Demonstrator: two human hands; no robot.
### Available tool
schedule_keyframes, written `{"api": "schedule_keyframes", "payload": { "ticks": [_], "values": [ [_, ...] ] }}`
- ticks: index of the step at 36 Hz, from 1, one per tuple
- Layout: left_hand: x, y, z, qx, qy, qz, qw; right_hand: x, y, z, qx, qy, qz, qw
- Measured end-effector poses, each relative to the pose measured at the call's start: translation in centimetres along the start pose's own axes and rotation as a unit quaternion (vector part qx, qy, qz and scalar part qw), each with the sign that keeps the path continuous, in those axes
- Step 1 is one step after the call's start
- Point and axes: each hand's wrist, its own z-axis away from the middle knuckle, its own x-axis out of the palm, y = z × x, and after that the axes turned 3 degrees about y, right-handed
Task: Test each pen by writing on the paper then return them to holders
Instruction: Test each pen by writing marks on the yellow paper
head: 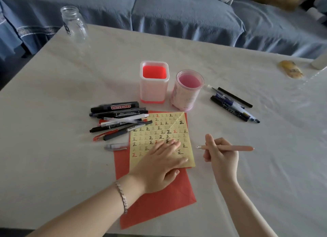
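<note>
The left hand [159, 164] lies flat on the yellow paper [154, 123], fingers straight and spread, pinning the sheet over the red sheet [159, 201] beneath it. Just off the paper's right edge, the right hand [221, 157] grips the pink pen [235, 147], fingers curled round its front half, barrel nearly level and its nib [198, 146] pointing left towards the page but not touching it. This looks like the test stroke for this pen, about to begin. To do it well, the person should tip the barrel up to a writing angle, bring the nib to the less crowded lower right part of the sheet, and press lightly, since a fine nib can snag. The flat hand should hold the paper firm but slide clear of the landing spot. Both holders look empty: the square holder [154, 88] and the round holder [184, 97] stand beyond the paper. A pile of pens [120, 120] lies to the left, and a smaller group [233, 106] to the right.
</note>
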Motion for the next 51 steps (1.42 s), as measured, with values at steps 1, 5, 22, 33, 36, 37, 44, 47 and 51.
{"api": "schedule_keyframes", "payload": {
  "ticks": [1, 5, 22, 33, 36, 37, 44, 47, 51],
  "values": [
    [0.1, 0.0, 0.0, 0.003, 0.001, -0.011, 1.000, 0.2, 0.3, -0.1, -0.002, 0.009, 0.008, 1.000],
    [0.3, -0.2, -0.1, 0.004, 0.010, -0.026, 1.000, 1.3, 1.4, -0.5, -0.003, 0.023, 0.054, 0.998],
    [0.6, -0.1, -0.1, -0.011, 0.028, 0.024, 0.999, 2.1, 2.9, 0.1, -0.065, 0.002, 0.096, 0.993],
    [0.7, 0.0, -0.1, -0.014, 0.036, 0.029, 0.999, 2.1, 3.0, 0.2, -0.074, -0.013, 0.107, 0.991],
    [0.7, 0.1, -0.1, -0.016, 0.032, 0.033, 0.999, 2.1, 3.1, 0.1, -0.079, -0.010, 0.118, 0.990],
    [0.7, 0.0, -0.1, -0.016, 0.030, 0.033, 0.999, 2.1, 3.2, 0.1, -0.080, -0.012, 0.120, 0.989],
    [0.5, 0.0, -0.1, -0.019, 0.026, 0.038, 0.999, 2.1, 3.5, 0.1, -0.106, 0.007, 0.141, 0.984],
    [0.5, 0.1, -0.1, -0.020, 0.022, 0.037, 0.999, 2.1, 3.5, 0.1, -0.119, 0.016, 0.152, 0.981],
    [0.5, -0.1, -0.1, -0.022, 0.018, 0.037, 0.999, 2.2, 3.5, 0.0, -0.103, 0.015, 0.145, 0.984]
  ]
}}
